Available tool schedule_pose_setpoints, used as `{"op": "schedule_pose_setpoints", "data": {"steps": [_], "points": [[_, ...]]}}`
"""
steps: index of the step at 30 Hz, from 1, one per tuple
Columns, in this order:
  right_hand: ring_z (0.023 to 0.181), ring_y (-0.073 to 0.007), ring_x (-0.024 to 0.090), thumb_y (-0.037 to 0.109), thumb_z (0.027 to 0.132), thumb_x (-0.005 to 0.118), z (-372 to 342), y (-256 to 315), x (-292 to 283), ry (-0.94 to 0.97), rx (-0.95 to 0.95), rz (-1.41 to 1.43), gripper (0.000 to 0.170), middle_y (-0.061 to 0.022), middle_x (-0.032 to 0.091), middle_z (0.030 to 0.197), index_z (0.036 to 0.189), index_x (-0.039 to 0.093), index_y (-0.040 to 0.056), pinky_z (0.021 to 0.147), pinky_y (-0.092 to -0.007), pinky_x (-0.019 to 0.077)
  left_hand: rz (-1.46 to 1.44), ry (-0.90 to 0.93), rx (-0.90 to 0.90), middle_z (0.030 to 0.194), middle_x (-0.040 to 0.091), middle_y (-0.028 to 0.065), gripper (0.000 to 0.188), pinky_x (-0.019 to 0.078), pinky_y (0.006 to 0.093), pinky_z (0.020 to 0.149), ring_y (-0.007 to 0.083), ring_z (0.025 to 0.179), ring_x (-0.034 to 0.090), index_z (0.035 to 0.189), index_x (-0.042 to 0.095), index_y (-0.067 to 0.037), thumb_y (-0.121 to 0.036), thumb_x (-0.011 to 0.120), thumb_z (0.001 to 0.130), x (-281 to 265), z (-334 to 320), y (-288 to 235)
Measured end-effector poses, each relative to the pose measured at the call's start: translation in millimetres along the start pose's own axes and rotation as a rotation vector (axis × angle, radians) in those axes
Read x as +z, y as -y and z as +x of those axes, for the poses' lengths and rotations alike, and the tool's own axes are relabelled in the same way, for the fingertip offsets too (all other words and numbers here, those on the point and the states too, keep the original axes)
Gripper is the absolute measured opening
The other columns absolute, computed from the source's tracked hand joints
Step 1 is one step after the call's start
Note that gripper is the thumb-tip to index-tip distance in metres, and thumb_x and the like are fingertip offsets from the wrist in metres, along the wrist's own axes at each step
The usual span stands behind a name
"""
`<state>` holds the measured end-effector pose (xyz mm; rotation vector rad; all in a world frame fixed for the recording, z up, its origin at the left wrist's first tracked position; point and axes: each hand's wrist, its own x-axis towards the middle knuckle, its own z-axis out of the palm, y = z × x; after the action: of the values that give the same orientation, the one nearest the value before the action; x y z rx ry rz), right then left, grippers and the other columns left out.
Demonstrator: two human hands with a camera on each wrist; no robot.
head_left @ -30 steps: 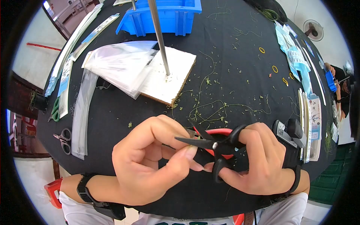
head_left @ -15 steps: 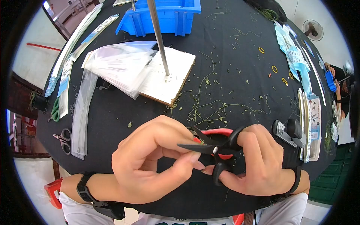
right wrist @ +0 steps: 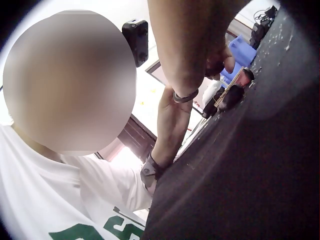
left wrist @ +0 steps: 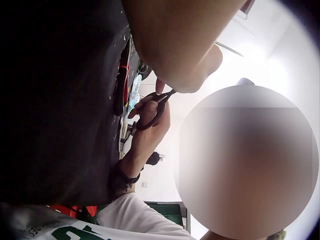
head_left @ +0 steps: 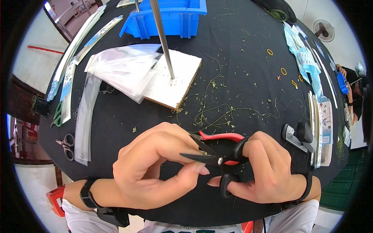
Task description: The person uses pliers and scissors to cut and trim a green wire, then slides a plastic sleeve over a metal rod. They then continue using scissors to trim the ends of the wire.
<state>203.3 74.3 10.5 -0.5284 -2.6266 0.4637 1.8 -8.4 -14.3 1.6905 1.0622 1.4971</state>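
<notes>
Black-handled scissors (head_left: 220, 160) are held by the right hand (head_left: 268, 167), with thumb and fingers through the loops. Their blades stand apart and point left, at the fingertips of the left hand (head_left: 157, 167). That hand pinches something tiny and greenish between thumb and curled forefinger, by the blades; what it is cannot be made out. Red-handled pliers (head_left: 221, 136) lie on the black cloth just behind the scissors. In the left wrist view the scissors (left wrist: 159, 107) sit in the right hand (left wrist: 150, 127). The right wrist view shows the scissors' loop (right wrist: 186, 97) at the right hand.
Behind the hands are a white foam board (head_left: 175, 73) with a metal rod (head_left: 163, 39), plastic sleeves (head_left: 120, 68) and a blue bin (head_left: 167, 19). Small scissors (head_left: 68, 146) lie left, a stapler (head_left: 297, 136) right. Green thread (head_left: 233, 109) and clippings lie across the cloth (head_left: 241, 81).
The scissors and both hands have shifted slightly down and left, uncovering more of the red pliers. The blades stand apart throughout, and the left hand keeps its pinch.
</notes>
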Motion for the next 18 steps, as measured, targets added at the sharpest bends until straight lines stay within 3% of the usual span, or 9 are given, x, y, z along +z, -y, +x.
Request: {"op": "schedule_pose_setpoints", "data": {"steps": [13, 18], "points": [[0.059, -0.0237, 0.053, 0.025, 0.059, 0.084, 0.2, 0.7, 1.2, -0.013, -0.007, -0.004, 0.047, -0.0097, 0.044, 0.071, 0.078, 0.05, -0.0015, 0.047, -0.0308, 0.0437, 0.121, -0.015, 0.034, 0.086, 0.055, 0.0174, 0.009, 0.0556, 0.0282, 0.063, 0.0174, 0.07, 0.061, 0.092, 0.048, 0.005, 0.008, 0.051, 0.084, -0.2, -0.5, 0.5], [0.059, -0.0243, 0.053, 0.025, 0.06, 0.084, -1.4, 1.4, 3.3, -0.025, 0.018, 0.002, 0.047, -0.0105, 0.045, 0.071, 0.079, 0.05, -0.0018, 0.049, -0.0309, 0.045, 0.081, -0.063, -0.057, 0.091, 0.055, 0.0179, 0.008, 0.0576, 0.0298, 0.066, 0.0187, 0.075, 0.062, 0.093, 0.049, 0.006, 0.009, 0.051, 0.085, 4.4, 0.1, -4.3]]}}
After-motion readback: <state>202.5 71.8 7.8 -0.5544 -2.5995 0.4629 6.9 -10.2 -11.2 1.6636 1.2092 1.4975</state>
